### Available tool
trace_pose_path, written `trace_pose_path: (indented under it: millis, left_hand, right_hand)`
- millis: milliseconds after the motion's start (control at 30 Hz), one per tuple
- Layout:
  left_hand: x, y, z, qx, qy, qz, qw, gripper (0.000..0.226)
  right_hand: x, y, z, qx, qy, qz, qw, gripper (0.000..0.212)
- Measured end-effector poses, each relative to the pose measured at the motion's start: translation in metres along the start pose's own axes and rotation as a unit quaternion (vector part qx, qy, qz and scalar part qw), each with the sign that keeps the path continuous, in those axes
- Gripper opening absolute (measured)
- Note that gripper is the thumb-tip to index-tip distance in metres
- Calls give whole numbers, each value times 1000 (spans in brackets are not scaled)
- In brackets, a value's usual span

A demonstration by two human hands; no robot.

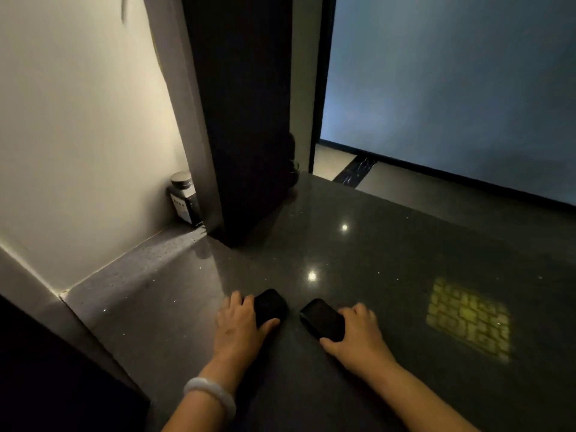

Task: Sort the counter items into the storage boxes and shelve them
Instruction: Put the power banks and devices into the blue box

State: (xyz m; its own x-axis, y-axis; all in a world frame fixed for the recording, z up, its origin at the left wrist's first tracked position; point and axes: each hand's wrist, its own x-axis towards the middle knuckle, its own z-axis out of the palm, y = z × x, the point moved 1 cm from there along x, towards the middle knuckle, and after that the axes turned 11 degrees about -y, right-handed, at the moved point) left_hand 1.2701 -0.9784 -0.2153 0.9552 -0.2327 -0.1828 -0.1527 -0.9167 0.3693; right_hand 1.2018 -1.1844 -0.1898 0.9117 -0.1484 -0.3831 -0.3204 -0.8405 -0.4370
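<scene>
Both your hands are down on the dark polished counter (389, 244), each on its own small black object. Your left hand (241, 322) curls over a rounded black case (271, 304), fingers draped across its near left side and thumb hooked along its front edge, so you are gripping it. Your right hand (358, 333) wraps a flatter black rectangular case (321, 318), fingers over its right edge and thumb tucked under the near corner. The two cases lie just beside each other with a narrow gap of counter between them, both low in the middle of the view. A pale bangle (210, 394) circles your left wrist. Back in the corner, against the white wall (78, 135), a dark jar with a round lid (184, 194) stands upright beside a tall black panel (243, 120) that rises from the counter. What the jar holds cannot be told. To your right, a yellowish grid of light (469, 319) glows on the counter surface, well apart from the right hand, and two bright lamp reflections (312, 275) sit farther back.
</scene>
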Motion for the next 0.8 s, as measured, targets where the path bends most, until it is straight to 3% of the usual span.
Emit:
trace_pose_path:
  millis: [200, 367, 533, 800]
  left_hand:
    - [-51, 79, 2, -54, -1, 114, 992, 65]
    - [-102, 172, 3, -89, -28, 246, 965, 61]
    - [-177, 283, 23, -106, -84, 383, 914, 64]
    - [-341, 420, 85, -111, -201, 551, 803, 65]
  right_hand:
    - [-85, 67, -41, 58, 83, 36, 994, 60]
    - [-183, 125, -76, 114, 174, 72, 976, 51]
    - [-317, 191, -97, 123, 258, 141, 948, 47]
    - [-535, 276, -86, 114, 336, 301, 886, 53]
